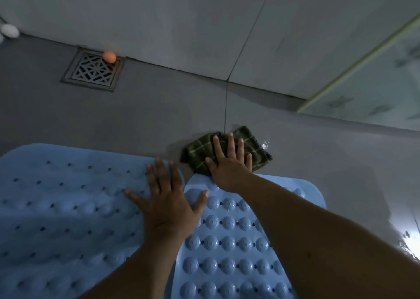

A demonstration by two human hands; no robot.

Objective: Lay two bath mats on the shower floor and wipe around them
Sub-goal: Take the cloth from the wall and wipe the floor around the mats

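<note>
- The step in hand looks like the wipe around the mats: both blue mats already lie flat on the shower floor (68,117), side by side, their inner edges touching or slightly overlapping under the left hand.
- The right hand (229,160) lies flat on the green checked cloth (256,148), fingers straight and spread, palm pressing down; it grips nothing.
- The cloth sits on bare floor just beyond the far edge of the right mat (238,242), touching or nearly touching its far left corner; the heel of the hand hangs over that corner.
- The left hand (166,198) is also flat and wide, fingers splayed on the far right corner of the left mat (68,207), thumb reaching onto the right mat.
- To do it well, I judge the left hand should keep the mats pinned so that the cloth cannot drag a corner up.
- Keep the palm flat and the cloth folded, and follow the mat's far edge closely, since water glints on the floor just right of the cloth.
- A bunched cloth would skip wet patches.
- The floor drain (93,72) lies well apart, at the far left by the wall (181,14), with a small orange ball (109,56) on its far corner.
- The glass screen (375,76) stands at the far right.
</note>
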